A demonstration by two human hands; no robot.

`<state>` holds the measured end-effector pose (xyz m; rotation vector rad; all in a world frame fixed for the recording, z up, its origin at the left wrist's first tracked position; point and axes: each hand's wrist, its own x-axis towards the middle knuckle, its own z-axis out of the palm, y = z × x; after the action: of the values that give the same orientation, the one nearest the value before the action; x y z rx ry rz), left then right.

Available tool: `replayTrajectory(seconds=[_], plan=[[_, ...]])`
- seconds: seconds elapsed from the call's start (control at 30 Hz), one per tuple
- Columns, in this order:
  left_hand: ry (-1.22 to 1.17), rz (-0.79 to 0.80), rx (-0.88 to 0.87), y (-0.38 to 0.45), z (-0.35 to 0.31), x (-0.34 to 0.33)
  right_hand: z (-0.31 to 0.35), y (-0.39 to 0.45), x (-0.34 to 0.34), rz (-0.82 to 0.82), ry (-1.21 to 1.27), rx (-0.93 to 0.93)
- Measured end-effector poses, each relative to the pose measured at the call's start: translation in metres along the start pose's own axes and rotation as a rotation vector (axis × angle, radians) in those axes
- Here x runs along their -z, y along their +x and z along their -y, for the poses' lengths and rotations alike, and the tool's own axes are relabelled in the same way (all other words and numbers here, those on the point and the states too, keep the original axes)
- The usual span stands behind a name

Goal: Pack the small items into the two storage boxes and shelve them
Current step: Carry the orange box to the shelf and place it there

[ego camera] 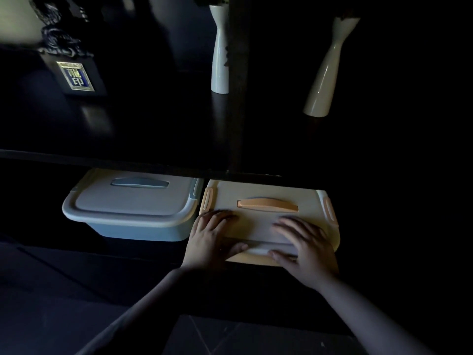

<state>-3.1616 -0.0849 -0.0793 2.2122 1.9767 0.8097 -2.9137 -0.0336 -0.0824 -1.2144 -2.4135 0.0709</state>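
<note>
Head view: two lidded boxes, blue box (128,213), cream box (268,216); left hand (212,237), right hand (304,244) flat on cream lid.

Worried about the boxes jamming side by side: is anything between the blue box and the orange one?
Nothing shows: in the head view only a narrow dark gap separates the blue box from the orange box.

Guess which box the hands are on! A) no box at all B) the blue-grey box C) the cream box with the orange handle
C: both the left hand and the right hand lie flat on the lid of the cream box, beside the untouched blue-grey box.
</note>
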Motion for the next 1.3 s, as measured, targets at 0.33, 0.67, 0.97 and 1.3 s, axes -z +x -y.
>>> replayTrajectory(seconds=[0.33,0.67,0.97,1.3], plan=[[-0.160,-0.036,0.139,-0.004,-0.008,-0.007,0.007,0.008,0.007,0.060,0.029,-0.048],[-0.721,-0.264,0.832,-0.152,0.016,-0.018,0.125,-0.048,-0.056,-0.171,0.547,0.034],[-0.853,0.102,0.889,-0.159,0.079,-0.041,0.183,-0.027,-0.126,0.483,0.325,-0.205],[-1.007,0.327,0.763,-0.166,0.135,-0.077,0.210,-0.027,-0.171,0.499,-0.004,-0.275]])
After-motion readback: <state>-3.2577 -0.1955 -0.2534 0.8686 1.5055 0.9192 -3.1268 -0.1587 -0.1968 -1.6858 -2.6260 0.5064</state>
